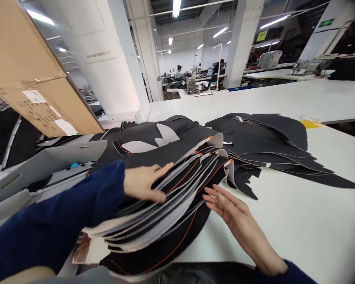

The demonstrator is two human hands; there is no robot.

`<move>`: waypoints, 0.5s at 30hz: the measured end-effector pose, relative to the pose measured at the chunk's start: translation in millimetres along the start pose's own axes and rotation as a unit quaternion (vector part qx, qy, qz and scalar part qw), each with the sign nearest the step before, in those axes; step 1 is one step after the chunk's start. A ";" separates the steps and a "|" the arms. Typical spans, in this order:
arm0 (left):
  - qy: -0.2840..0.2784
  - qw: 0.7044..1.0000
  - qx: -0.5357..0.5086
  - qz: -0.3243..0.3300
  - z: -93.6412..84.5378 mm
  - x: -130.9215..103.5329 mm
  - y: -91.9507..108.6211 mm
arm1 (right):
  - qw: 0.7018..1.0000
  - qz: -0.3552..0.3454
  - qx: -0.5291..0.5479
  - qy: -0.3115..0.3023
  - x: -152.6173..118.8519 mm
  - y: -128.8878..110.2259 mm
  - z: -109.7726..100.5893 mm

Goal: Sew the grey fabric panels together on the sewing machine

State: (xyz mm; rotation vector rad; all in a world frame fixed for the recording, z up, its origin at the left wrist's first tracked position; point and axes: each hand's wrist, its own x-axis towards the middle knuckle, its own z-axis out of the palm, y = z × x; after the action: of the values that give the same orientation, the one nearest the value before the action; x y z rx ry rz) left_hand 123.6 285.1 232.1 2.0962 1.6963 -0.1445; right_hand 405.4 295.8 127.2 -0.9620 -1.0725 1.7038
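A thick stack of black fabric pieces (177, 205) with grey undersides and orange stitching drapes over the table's near edge. On its layered edges lies my left hand (146, 181), fingers spread and extended. My right hand (232, 215) is at the stack's right side, fingers stretched out, fingertips at or very close to the fabric edges. Neither hand is closed around a piece. Behind the stack, more dark cut fabric (154, 134) is heaped, with grey patches showing.
To the right, a second pile of dark cut panels (260, 138) lies on the white table (319, 213). A cardboard box (32, 71) rises at the left, above a grey bin (65, 157). Farther back are pillars, sewing machines (192, 85) and two seated people.
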 end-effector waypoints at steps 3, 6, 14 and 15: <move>0.051 0.994 0.096 -0.010 38.9 -34.9 9.7 | 0.994 0.054 0.087 -0.040 11.1 -0.4 22.4; 0.094 0.989 0.111 -0.031 51.9 -37.3 13.5 | 0.992 0.058 0.092 -0.063 15.4 4.0 36.7; -0.003 0.994 0.057 0.090 35.4 2.5 -12.7 | 0.995 -0.042 -0.086 0.008 32.4 14.5 49.4; -0.015 0.993 0.042 0.112 37.0 5.7 -14.4 | 0.997 -0.036 -0.064 0.011 33.2 16.4 50.9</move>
State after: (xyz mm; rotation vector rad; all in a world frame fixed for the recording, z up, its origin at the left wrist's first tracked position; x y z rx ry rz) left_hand 118.3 277.8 192.9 2.3172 1.4493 -0.1799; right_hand 344.3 310.1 123.5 -1.0080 -1.1995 1.5777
